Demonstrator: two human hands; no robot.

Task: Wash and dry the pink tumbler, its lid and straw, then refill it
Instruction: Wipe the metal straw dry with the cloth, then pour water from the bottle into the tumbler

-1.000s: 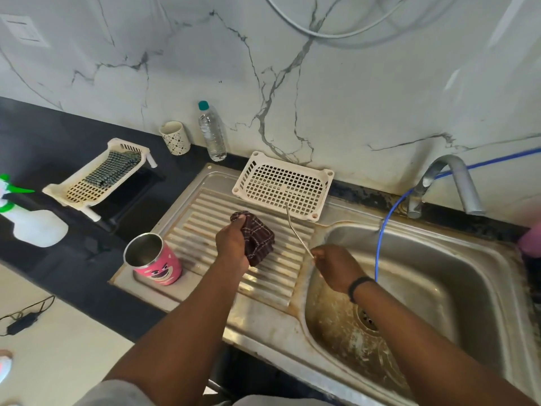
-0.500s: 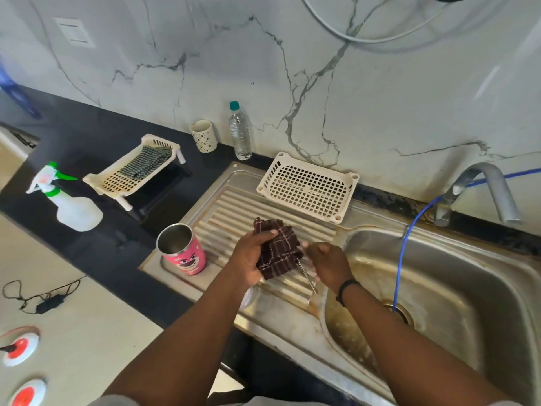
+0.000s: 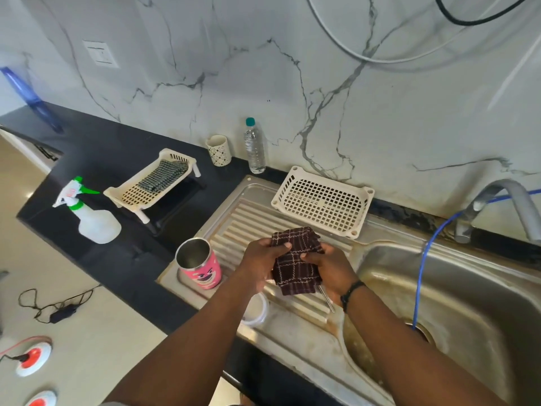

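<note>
Over the steel drainboard [image 3: 254, 212], both hands grip a dark checked cloth [image 3: 295, 259]: the left hand [image 3: 260, 260] pinches its edge, the right hand [image 3: 328, 268] has its fingers curled round the cloth and the metal straw [image 3: 327, 298] poking out below. A clear lid [image 3: 257, 310] lies beneath the left forearm. The pink tumbler [image 3: 202, 266] stands open at the drainboard's left edge, beside the black worktop [image 3: 117, 148]; a white basket [image 3: 322, 200] leans against the marble wall [image 3: 351, 112]
</note>
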